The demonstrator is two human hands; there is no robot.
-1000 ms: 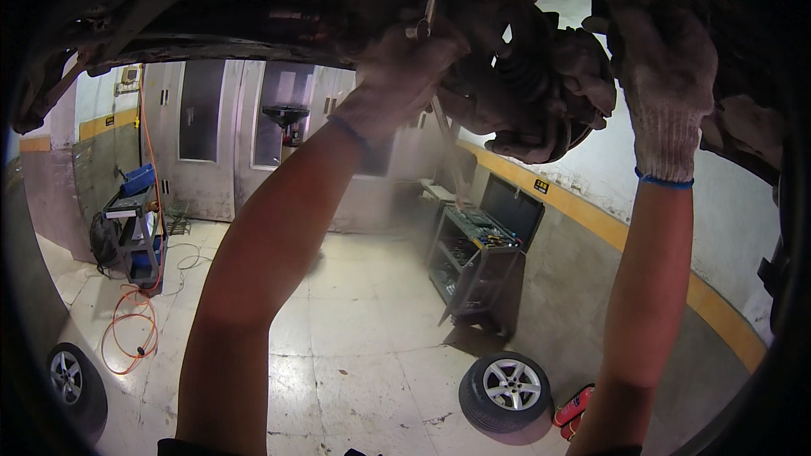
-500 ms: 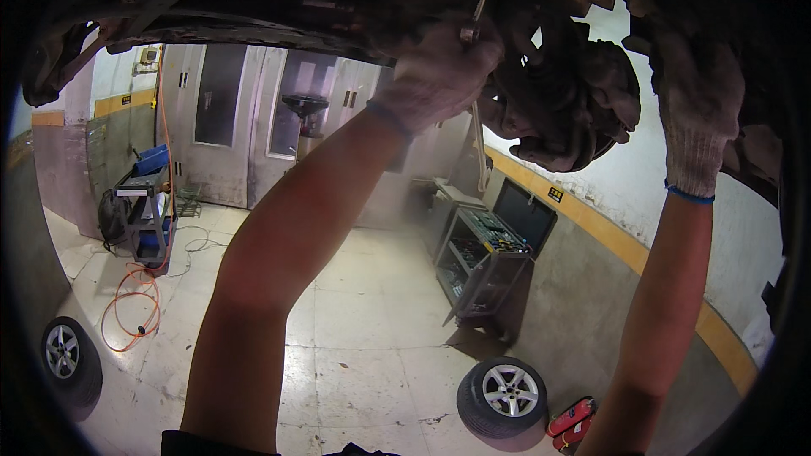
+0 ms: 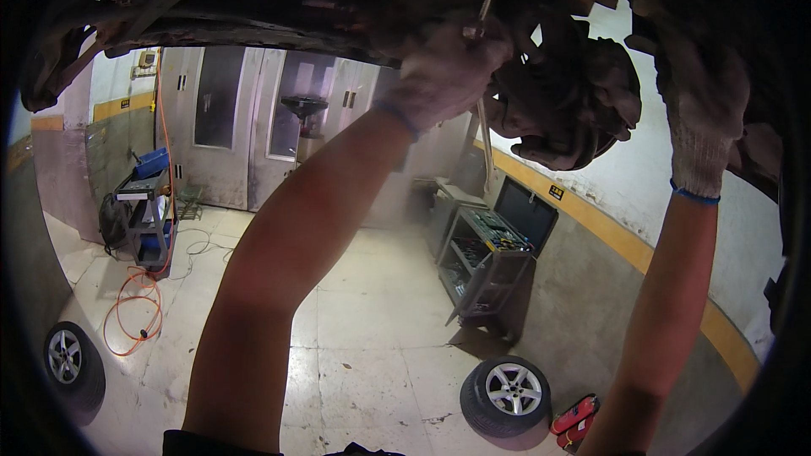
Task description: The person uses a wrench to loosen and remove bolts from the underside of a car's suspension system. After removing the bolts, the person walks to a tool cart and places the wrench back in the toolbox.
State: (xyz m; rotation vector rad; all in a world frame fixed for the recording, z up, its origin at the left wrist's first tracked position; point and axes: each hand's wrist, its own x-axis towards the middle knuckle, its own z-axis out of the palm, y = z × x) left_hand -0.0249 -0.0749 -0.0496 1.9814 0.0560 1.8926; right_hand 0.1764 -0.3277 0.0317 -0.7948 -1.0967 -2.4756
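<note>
Above me is the dark underside of a car (image 3: 279,13). My left hand (image 3: 452,63), in a pale knitted glove with a blue cuff, is closed around a slim metal bar (image 3: 486,139). One end of the bar points up past the fingers, and the other hangs below the hand. Just right of that hand sits a dark, bulky wheel-hub assembly (image 3: 574,105). My right hand (image 3: 703,89), gloved alike, is raised beyond the assembly with its fingers curled against a dark part in shadow. What those fingers grip is too dark to make out.
A tool cart (image 3: 486,241) with an open lid stands by the right wall. Wheels lie on the floor at right (image 3: 507,395) and left (image 3: 74,367). Red cylinders (image 3: 576,418) lie beside the right wheel. An orange hose (image 3: 127,346) coils near a grey trolley (image 3: 144,211).
My left hand and the metal bar have shifted slightly to the right. My right hand has barely moved and stays at the same dark part.
</note>
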